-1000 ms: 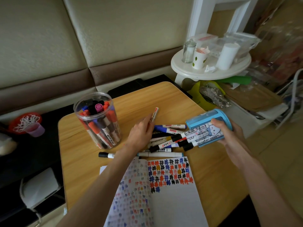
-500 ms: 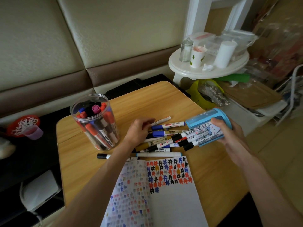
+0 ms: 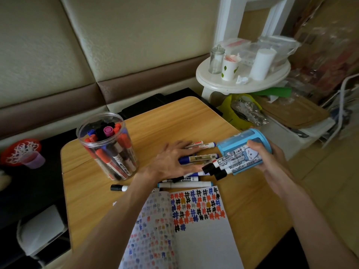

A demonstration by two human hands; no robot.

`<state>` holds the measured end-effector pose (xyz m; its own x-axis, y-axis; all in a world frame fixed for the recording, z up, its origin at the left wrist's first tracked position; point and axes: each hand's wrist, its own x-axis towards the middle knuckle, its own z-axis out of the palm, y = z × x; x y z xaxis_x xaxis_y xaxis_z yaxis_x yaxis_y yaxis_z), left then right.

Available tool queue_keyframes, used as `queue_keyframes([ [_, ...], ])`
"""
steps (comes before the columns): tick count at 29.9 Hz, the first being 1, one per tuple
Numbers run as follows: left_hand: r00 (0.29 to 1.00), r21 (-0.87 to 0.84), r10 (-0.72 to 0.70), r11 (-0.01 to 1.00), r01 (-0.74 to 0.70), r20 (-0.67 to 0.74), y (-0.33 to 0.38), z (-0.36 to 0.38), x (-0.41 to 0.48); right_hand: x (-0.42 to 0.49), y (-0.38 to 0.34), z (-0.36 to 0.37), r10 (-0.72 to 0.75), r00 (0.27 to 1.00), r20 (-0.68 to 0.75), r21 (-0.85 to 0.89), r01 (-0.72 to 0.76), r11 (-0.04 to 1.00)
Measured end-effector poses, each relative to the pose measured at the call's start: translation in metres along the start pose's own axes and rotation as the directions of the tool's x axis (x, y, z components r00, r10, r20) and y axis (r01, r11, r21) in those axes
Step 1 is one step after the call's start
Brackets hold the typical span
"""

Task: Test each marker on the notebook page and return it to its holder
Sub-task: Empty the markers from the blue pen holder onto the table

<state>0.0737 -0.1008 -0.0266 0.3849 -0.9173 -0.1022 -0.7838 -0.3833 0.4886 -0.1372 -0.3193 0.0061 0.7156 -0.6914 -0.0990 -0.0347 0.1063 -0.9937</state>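
Single wide-angle head cam. Looks forward and down, close over the wooden table (image 3: 174,121), padded wall (image 3: 136,45) behind.

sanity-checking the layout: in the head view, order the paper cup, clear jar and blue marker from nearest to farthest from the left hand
1. blue marker, at the left hand fingertips
2. clear jar, on the table, to the hand's left
3. paper cup, back right on the white stool

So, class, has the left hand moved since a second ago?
Yes. The left hand has slid rightward, away from the clear jar, onto the loose markers.
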Motion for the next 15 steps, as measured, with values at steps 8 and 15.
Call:
queue_keyframes([
  [8,1.000,-0.140,-0.001,0.990,0.003,0.014,-0.008,-0.008,-0.009,0.001,-0.010,-0.029,0.025,0.989,-0.145,0.065,-0.015,0.998],
  [15,0.997,-0.274,-0.082,0.958,0.080,0.003,-0.001,-0.024,-0.024,-0.002,-0.017,-0.030,0.040,0.986,-0.161,0.225,-0.003,0.974],
])
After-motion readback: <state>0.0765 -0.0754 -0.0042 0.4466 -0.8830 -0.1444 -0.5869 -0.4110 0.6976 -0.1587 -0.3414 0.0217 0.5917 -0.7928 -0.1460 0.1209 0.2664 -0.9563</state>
